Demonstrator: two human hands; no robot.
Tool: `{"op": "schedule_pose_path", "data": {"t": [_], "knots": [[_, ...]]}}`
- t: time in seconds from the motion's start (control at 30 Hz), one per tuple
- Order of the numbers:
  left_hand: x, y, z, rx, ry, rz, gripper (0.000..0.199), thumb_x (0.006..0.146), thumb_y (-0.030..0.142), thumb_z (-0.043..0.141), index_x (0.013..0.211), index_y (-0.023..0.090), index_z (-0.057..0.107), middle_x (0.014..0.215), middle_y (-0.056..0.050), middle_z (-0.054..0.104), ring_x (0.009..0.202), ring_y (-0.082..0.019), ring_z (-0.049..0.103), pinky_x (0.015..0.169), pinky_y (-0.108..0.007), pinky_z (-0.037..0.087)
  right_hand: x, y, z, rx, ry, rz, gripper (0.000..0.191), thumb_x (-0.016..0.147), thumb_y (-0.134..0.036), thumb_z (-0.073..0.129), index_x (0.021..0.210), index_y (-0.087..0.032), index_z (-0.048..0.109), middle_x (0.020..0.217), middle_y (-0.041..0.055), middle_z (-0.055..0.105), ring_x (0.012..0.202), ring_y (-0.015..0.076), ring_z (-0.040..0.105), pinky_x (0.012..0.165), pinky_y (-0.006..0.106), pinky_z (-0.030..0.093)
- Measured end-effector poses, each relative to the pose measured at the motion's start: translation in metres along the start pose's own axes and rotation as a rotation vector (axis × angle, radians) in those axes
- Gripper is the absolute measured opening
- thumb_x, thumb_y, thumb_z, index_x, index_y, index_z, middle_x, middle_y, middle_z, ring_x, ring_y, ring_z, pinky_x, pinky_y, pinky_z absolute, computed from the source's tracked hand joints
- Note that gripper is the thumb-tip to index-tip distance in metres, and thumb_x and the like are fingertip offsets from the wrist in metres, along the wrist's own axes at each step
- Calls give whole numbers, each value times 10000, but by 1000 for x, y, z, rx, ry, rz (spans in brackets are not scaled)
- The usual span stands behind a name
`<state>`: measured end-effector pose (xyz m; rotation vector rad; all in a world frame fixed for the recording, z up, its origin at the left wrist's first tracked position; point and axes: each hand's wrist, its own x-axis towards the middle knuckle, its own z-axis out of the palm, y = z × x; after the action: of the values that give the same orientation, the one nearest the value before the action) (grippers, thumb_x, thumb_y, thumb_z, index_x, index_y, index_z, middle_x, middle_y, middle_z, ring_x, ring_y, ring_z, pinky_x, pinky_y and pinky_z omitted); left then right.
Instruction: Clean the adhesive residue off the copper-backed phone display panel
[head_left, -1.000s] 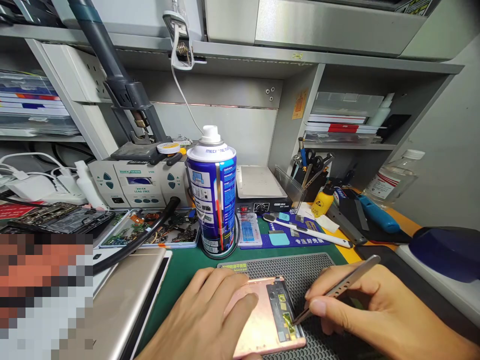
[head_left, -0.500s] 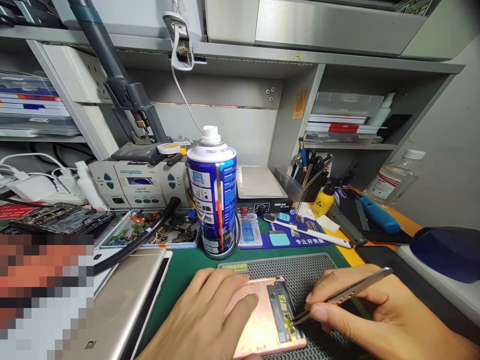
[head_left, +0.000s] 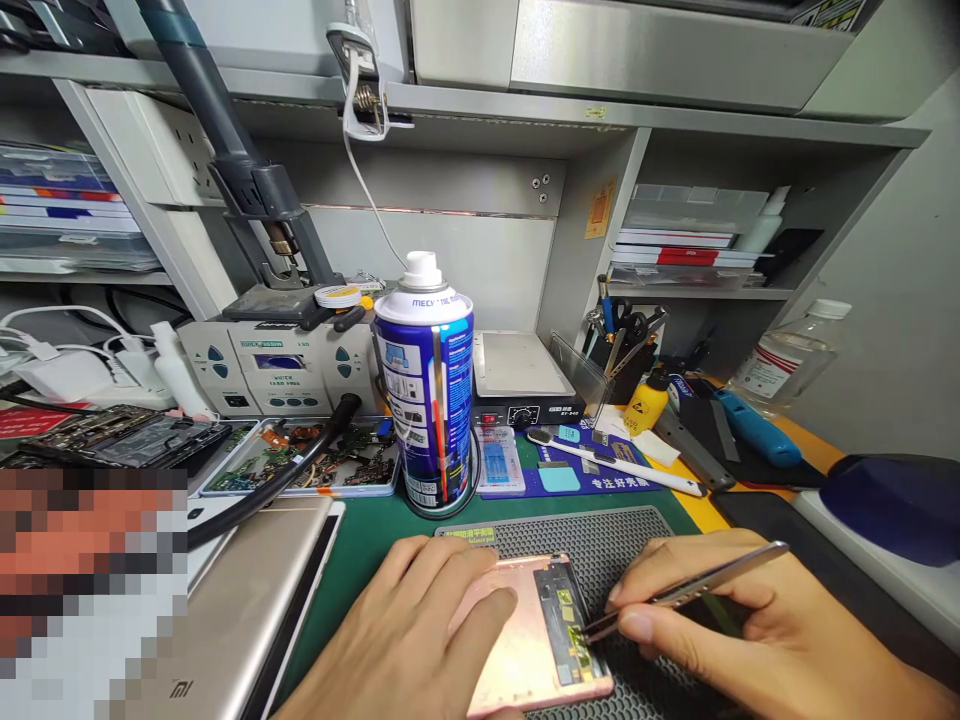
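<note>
A copper-coloured phone housing (head_left: 501, 655) lies on a grey textured balance pad (head_left: 630, 525). My left hand (head_left: 427, 625) grips it from the left, with fingers over its top edge and across its face. A dark strip (head_left: 553, 610) with small yellow-green parts (head_left: 576, 645) runs down the housing's right side. My right hand (head_left: 720, 610) pinches metal tweezers (head_left: 697, 586), whose tips are at those yellow-green parts. Whether the tips are closed on anything, I cannot tell.
A blue spray can (head_left: 424, 400) stands behind the pad. To the left lie a gold Mi device (head_left: 225, 610), a black hose (head_left: 277, 490) and a tray of circuit boards (head_left: 352, 485). Behind the pad lies a white brush (head_left: 615, 462); a yellow bottle (head_left: 645, 405) stands at right.
The tweezers' tips have shifted slightly up and left over the yellow-green parts, and the tweezers lie a little flatter. My left hand and the housing stay put.
</note>
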<state>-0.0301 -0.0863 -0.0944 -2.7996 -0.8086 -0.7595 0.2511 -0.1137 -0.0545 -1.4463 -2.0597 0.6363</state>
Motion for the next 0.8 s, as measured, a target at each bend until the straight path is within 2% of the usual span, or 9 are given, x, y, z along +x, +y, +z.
{"op": "schedule_pose_path", "data": {"t": [0.17,0.33,0.6,0.8], "knots": [[-1,1,0,-2,-8,-3,382,978,529,533,1085,189,670,1063,-90,700,950,-266,650,830,-391,560,3,-4,0,50,-1,8,189,895,-407,689,842,-289,826,840,33,813,784,232,767,689,259,630],[0,1,-1,-3,2,-2,355,984,503,532,1078,191,671,1056,-88,702,958,-261,654,838,-387,560,2,-4,-1,46,-40,10,169,901,-396,692,879,-288,820,856,24,810,796,214,764,722,249,623],[-2,1,0,-11,-53,-9,362,955,509,584,1101,186,661,1104,-94,692,982,-279,640,838,-407,560,1,-1,-1,34,13,-40,155,899,-393,698,873,-292,813,855,17,811,805,208,765,695,232,619],[-1,-1,3,-7,-41,3,374,948,510,596,1113,178,653,1112,-99,694,982,-289,641,835,-426,562,1,-2,-3,84,-56,-43,113,904,-327,699,857,-303,799,805,-20,792,736,156,746,692,200,598]]}}
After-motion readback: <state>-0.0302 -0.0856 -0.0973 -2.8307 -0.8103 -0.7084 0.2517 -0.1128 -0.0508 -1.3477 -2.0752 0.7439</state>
